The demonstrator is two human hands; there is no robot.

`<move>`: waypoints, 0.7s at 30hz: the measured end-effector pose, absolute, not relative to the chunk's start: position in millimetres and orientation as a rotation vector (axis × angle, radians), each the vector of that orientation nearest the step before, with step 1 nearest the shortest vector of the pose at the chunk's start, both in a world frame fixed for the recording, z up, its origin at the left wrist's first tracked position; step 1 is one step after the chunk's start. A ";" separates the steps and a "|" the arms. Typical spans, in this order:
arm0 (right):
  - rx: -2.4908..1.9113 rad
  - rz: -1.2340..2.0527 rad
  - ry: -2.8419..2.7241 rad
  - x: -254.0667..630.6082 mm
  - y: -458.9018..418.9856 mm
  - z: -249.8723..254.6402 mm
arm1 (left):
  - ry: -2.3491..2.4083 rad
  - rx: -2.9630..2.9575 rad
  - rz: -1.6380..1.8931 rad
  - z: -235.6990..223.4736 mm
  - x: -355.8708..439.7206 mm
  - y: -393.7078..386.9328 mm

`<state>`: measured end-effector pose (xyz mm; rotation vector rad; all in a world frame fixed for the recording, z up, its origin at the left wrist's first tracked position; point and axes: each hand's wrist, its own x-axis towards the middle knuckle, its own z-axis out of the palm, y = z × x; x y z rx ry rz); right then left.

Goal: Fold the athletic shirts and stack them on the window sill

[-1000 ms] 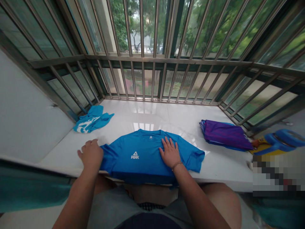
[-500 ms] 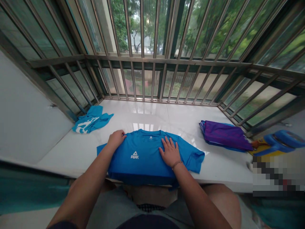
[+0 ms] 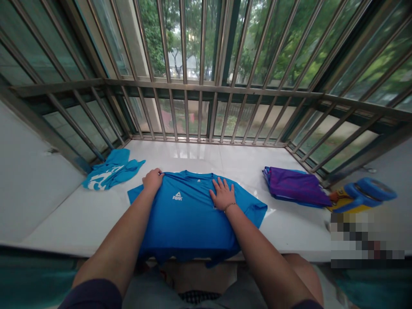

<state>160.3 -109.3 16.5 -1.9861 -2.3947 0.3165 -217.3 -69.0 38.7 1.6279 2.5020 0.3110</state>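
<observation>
Farther up the white ledge [image 3: 289, 231] slides the blue shirt [image 3: 189, 223]

More of the shirt's front shows on the ledge below the white logo [image 3: 177, 196] than half a second ago, and the collar [image 3: 198, 175] lies nearer the ledge's back. For the work in hand, that seems to leave the front more fully spread, though the lower part droops over the ledge's front edge. Out by the sleeve [image 3: 135, 194] one second ago, the left hand [image 3: 152, 181] now pinches the shirt's shoulder, toward the ledge's left. The right hand [image 3: 223, 195] lies wide, fingers spread on the cloth near the collar, much as before, gripping nothing. At the ledge's back left, the crumpled turquoise garment [image 3: 111, 171] stays put, as does the folded purple cloth [image 3: 294, 186] on the ledge's right.
</observation>
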 end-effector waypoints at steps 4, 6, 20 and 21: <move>-1.928 0.313 -2.447 157.7 -88.9 15.2 | 2.554 1.617 0.332 41.1 -219.7 -75.0; -1.890 0.326 -2.462 155.7 -79.1 15.5 | 2.569 1.707 0.386 42.6 -210.5 -79.1; -1.771 0.357 -2.528 150.1 -54.8 19.1 | 2.110 2.126 0.190 2.0 -111.0 -71.1; -1.776 0.359 -2.535 150.7 -55.8 20.2 | 2.115 2.119 0.195 2.0 -112.4 -71.5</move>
